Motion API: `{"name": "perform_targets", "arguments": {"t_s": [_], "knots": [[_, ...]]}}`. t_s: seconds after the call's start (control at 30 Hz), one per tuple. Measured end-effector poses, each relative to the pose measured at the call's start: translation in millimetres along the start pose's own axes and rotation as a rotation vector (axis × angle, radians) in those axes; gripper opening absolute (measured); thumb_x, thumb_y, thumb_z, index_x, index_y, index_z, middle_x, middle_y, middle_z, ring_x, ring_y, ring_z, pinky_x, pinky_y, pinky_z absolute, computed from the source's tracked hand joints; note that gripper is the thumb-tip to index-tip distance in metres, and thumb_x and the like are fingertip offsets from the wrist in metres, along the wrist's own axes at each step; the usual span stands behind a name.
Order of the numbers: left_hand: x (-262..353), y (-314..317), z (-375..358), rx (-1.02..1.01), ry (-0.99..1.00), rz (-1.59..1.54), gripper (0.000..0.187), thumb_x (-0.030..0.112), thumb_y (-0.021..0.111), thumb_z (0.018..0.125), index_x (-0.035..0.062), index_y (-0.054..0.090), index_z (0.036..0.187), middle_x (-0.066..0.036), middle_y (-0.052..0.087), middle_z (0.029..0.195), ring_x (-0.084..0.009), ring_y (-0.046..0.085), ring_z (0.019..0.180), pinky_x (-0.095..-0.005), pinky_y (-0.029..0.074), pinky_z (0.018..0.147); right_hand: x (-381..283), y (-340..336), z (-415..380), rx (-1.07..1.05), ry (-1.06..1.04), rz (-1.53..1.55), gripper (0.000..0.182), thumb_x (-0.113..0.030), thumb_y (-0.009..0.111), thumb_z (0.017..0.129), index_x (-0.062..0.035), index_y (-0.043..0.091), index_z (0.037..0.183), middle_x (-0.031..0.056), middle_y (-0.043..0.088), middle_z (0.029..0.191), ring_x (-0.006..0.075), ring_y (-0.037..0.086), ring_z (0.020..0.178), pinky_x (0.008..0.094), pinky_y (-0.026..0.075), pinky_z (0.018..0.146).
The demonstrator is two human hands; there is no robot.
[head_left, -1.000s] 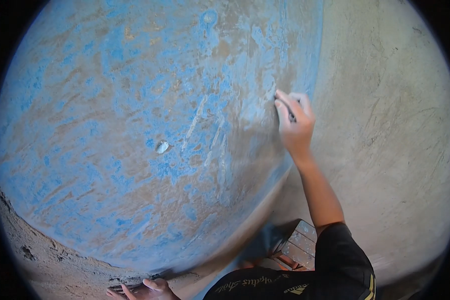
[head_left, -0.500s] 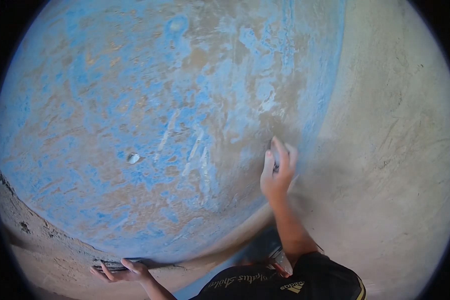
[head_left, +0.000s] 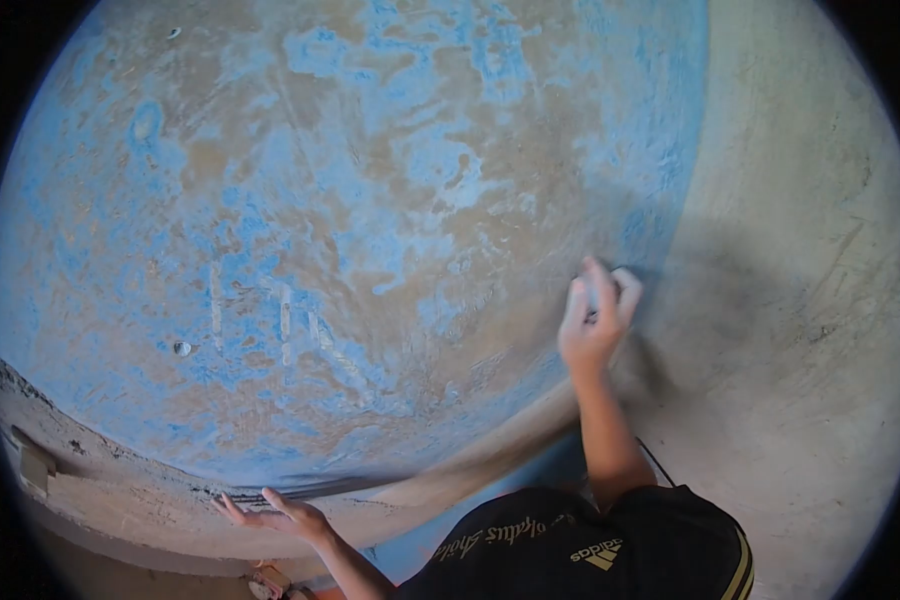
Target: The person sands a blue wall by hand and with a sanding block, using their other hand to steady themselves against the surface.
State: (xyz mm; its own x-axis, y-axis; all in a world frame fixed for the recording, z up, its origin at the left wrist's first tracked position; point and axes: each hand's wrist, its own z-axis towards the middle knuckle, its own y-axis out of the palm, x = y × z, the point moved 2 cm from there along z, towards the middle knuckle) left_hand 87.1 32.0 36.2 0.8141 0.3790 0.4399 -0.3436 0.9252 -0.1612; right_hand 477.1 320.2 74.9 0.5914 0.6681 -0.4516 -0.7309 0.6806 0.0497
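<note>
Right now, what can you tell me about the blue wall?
The blue wall is a flat, rough surface. Its blue paint is worn off in many patches, showing brown plaster beneath, with pale scratch marks at lower left. The right hand presses on its right edge, beside bare grey plaster. The left hand rests spread on the ledge at its foot.

The wall (head_left: 370, 200) looks like matt plaster, its blue paint worn away in rough, patchy brown areas with pale scratch marks. The bare strip (head_left: 800, 250) beside it is grey, grainy cement. The ledge (head_left: 120, 490) below is crumbly, rough concrete.
</note>
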Motion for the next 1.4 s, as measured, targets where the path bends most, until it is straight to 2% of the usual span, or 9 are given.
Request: {"name": "perform_targets", "arguments": {"t_s": [0.17,0.4,0.53,0.6,0.8,1.03,1.17,1.33,1.4], "knots": [[37,5,-8,-0.029,-0.038,-0.036,0.072,0.053,0.05,0.108,0.0061,0.032,0.159,-0.025,0.019,0.169,-0.0437,0.015,0.159,-0.0664,0.02,0.124,9,1,-4,-0.009,-0.022,0.142,0.031,-0.005,0.071,0.091,0.0006,0.074,0.121,0.0143,0.054,0.111,0.0287,0.051,0.098,0.0353,0.047,0.08],[89,40,-21,0.001,0.076,-0.094,0.072,0.052,0.052,0.107,0.0054,0.031,0.157,-0.026,0.01,0.169,-0.0459,0.011,0.158,-0.0679,0.019,0.123,40,1,-16,0.083,-0.022,0.065,0.034,-0.008,0.073,0.087,-0.0071,0.077,0.12,0.0114,0.054,0.109,0.0284,0.049,0.093,0.042,0.041,0.084],[98,51,-31,0.002,0.137,-0.107,0.069,0.048,0.052,0.108,0.0058,0.029,0.158,-0.026,0.005,0.17,-0.0468,0.007,0.158,-0.0686,0.016,0.123,33,-13,-25,-0.098,-0.182,0.041,0.032,-0.002,0.072,0.089,-0.0047,0.076,0.121,0.0114,0.056,0.11,0.028,0.049,0.095,0.0412,0.042,0.085],[102,52,-36,0.023,0.151,-0.089,0.073,0.052,0.053,0.108,0.0062,0.029,0.159,-0.027,0.009,0.168,-0.0465,0.013,0.157,-0.0668,0.022,0.122,64,-13,-17,0.004,0.019,0.052,0.035,-0.003,0.074,0.088,-0.0065,0.076,0.123,0.011,0.057,0.11,0.0278,0.05,0.097,0.0413,0.042,0.085],[107,50,-66,-0.076,0.084,-0.069,0.077,0.051,0.057,0.106,0.0088,0.027,0.162,-0.026,0.005,0.171,-0.0457,0.009,0.159,-0.0682,0.019,0.123,43,-18,-33,-0.19,-0.106,0.146,0.043,-0.007,0.078,0.085,-0.0122,0.075,0.128,0.0096,0.058,0.113,0.0282,0.05,0.099,0.0421,0.041,0.088],[99,36,-80,-0.182,0.0,-0.025,0.077,0.05,0.058,0.106,0.0081,0.027,0.162,-0.024,0.002,0.172,-0.0466,0.009,0.159,-0.0698,0.017,0.122,109,-17,13,0.091,0.015,0.017,0.031,-0.007,0.073,0.093,-0.0059,0.075,0.124,0.0109,0.058,0.111,0.0281,0.051,0.1,0.0404,0.041,0.089],[97,39,-81,-0.174,0.014,-0.015,0.08,0.053,0.056,0.106,0.0083,0.024,0.163,-0.024,0.0,0.172,-0.0468,0.008,0.159,-0.0701,0.017,0.122,59,-20,43,-0.095,-0.292,0.071,0.034,-0.007,0.078,0.089,-0.0097,0.076,0.123,0.0083,0.058,0.108,0.0263,0.052,0.094,0.0393,0.044,0.08],[101,42,-84,-0.159,0.001,-0.012,0.081,0.054,0.056,0.105,0.0081,0.023,0.163,-0.025,0.002,0.172,-0.0469,0.008,0.159,-0.0693,0.017,0.123,77,-16,125,0.081,-0.309,-0.047,0.038,-0.012,0.083,0.085,-0.0176,0.078,0.123,0.0057,0.059,0.103,0.0243,0.051,0.088,0.0366,0.046,0.075],[102,44,-84,-0.144,0.012,-0.024,0.081,0.054,0.056,0.105,0.0082,0.023,0.164,-0.025,0.002,0.172,-0.047,0.008,0.159,-0.0693,0.018,0.123,50,-20,122,-0.055,-0.389,0.0,0.036,-0.012,0.082,0.086,-0.0175,0.078,0.121,0.0055,0.059,0.103,0.0238,0.051,0.089,0.0357,0.045,0.073]]}}
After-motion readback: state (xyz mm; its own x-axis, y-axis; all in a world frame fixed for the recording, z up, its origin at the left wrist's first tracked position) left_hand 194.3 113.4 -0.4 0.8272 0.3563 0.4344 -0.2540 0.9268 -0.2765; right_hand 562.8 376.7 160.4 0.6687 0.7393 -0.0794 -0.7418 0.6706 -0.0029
